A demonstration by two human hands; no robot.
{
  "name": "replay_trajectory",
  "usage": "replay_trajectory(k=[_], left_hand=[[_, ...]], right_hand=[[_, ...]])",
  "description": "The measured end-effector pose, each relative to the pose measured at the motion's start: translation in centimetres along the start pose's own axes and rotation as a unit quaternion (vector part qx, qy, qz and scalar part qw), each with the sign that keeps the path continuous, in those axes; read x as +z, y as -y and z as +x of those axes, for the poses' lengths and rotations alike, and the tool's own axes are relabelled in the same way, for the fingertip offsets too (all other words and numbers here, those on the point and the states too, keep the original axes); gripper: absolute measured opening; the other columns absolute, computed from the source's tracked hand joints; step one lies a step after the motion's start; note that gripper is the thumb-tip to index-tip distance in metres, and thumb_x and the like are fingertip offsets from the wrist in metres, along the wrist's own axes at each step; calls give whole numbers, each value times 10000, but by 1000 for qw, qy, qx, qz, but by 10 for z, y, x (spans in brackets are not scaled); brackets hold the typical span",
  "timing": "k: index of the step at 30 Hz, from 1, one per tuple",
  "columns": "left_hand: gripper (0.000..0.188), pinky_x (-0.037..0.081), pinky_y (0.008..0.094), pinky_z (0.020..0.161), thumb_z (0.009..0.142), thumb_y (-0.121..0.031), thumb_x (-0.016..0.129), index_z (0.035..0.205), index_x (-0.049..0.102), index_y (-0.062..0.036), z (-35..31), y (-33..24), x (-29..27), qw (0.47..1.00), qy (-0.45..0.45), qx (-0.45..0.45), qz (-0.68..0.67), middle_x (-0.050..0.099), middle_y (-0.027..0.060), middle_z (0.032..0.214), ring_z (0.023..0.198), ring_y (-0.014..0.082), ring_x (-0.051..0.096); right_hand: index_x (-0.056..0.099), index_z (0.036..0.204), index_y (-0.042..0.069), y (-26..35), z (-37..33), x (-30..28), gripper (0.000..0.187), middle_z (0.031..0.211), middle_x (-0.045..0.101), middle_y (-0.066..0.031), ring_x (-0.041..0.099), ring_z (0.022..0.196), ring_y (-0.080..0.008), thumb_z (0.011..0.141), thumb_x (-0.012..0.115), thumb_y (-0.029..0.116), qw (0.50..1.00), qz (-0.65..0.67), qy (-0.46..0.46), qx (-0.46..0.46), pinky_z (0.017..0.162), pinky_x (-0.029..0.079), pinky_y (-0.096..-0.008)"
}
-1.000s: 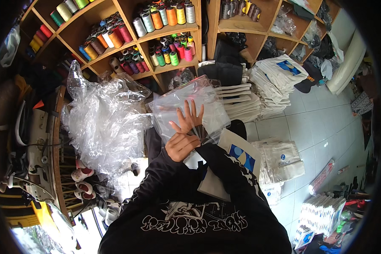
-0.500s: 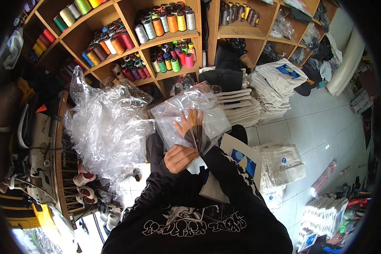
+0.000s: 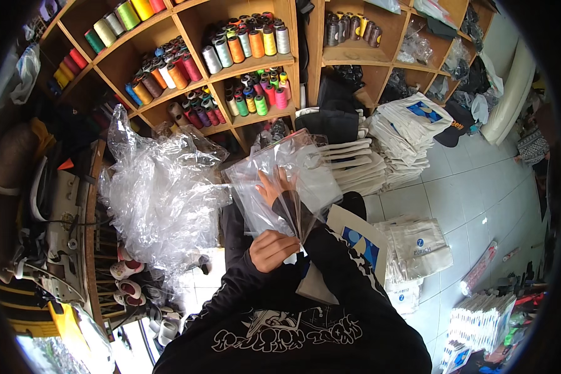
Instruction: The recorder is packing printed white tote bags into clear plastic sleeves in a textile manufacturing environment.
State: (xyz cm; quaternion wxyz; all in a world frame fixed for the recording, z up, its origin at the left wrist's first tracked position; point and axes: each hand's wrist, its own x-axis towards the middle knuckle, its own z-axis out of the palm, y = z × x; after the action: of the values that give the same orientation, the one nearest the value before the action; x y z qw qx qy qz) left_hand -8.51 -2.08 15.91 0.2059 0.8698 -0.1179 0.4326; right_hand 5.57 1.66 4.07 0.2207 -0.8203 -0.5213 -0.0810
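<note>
My left hand (image 3: 272, 250) is closed in a pinch on the near edge of a clear plastic bag (image 3: 321, 171). Inside or beneath that clear film, my right hand (image 3: 277, 185) reaches away from me with its fingers spread; which layer it is under is hard to tell. The bag lies over what looks like more flat clear sheets. Against my right forearm rests a cream tote bag (image 3: 333, 218) with a blue print, partly hidden by my sleeve.
Left of my hands a big heap of crumpled clear plastic (image 3: 162, 193) rises. Stacked cream tote bags (image 3: 399, 146) stand at the far right, with more totes (image 3: 417, 249) on the tiled floor. Shelves of thread cones (image 3: 246, 47) line the back; a sewing machine (image 3: 62, 230) is at left.
The film has lifted and opened more around my right wrist. My left hand has shifted slightly right and nearer, still pinching the bag's edge. The right fingers look more covered by film.
</note>
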Motion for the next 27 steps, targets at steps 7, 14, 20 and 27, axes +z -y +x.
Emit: replay_trajectory(k=[7,14,20,27], left_hand=[[196,439,291,549,616,-23,662,801,597,-7,7,-12,-5,1000,-11,-6,-23,609,90,809,659,209,565],[236,443,268,578,584,-46,678,802,603,1,6,-15,-10,1000,-7,1,-16,597,66,823,696,177,566],[198,434,288,550,619,-26,685,793,589,-19,3,-17,-15,1000,1,-19,-14,609,69,822,676,198,567],[209,430,285,550,609,-19,682,796,589,-23,7,-20,-11,999,-1,-13,-30,611,64,827,680,193,568]], right_hand=[[623,793,5,-5,30,9,248,1111,506,-210,480,1012,-356,792,479,207,997,51,-11,-59,865,371,-463],[442,1207,249,1,30,-24,459,1316,284,-220,359,1139,-414,780,576,350,997,54,-47,-31,836,364,-511],[198,1323,476,12,25,-56,877,1429,-117,-183,-30,1283,-478,582,632,651,994,6,111,-1,860,51,-750],[245,1322,448,4,10,-31,679,1414,89,-234,42,1298,-440,733,571,530,997,28,-28,-68,949,-5,-671]])
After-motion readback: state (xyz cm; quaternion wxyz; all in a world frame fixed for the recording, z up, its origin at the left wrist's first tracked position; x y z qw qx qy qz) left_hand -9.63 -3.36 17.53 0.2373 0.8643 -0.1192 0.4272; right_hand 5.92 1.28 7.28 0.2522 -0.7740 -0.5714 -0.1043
